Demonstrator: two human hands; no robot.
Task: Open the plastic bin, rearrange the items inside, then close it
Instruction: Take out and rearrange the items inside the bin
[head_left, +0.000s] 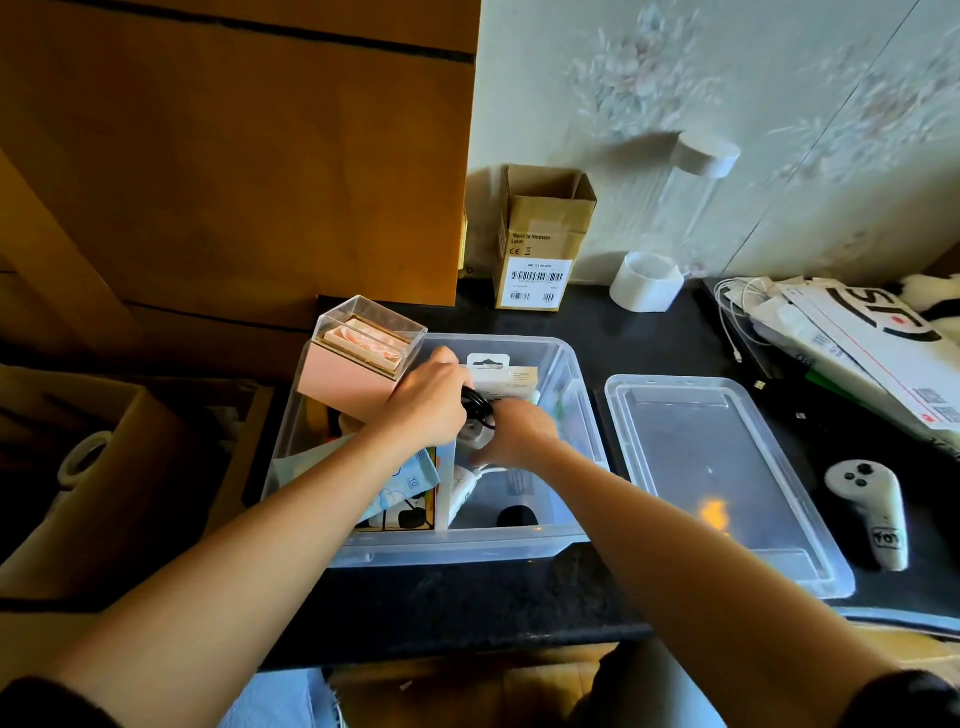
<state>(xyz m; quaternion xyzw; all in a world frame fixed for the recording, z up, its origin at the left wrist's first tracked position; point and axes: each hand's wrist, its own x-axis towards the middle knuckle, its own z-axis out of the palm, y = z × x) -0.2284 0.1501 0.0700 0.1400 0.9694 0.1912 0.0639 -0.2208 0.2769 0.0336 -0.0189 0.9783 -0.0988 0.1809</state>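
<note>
The clear plastic bin (457, 548) stands open on the dark counter, its lid (722, 478) lying flat to its right. Both hands reach into the bin. My left hand (428, 402) is closed around a coiled black cable (480, 410). Just right of it, my right hand (517, 434) curls its fingers down over a small white item that is mostly hidden. A pink box with a clear top (363, 353) leans in the bin's far left corner. A white carded package (501, 376) stands behind the hands. Blue packets (410, 483) and a white divider (444, 499) fill the near left.
A cardboard box (543, 244) and a white-based glass lamp (647, 280) stand at the wall. Papers and white cables (831, 332) pile at the right. A white controller (872, 504) lies right of the lid. Brown cartons (104, 467) sit to the left.
</note>
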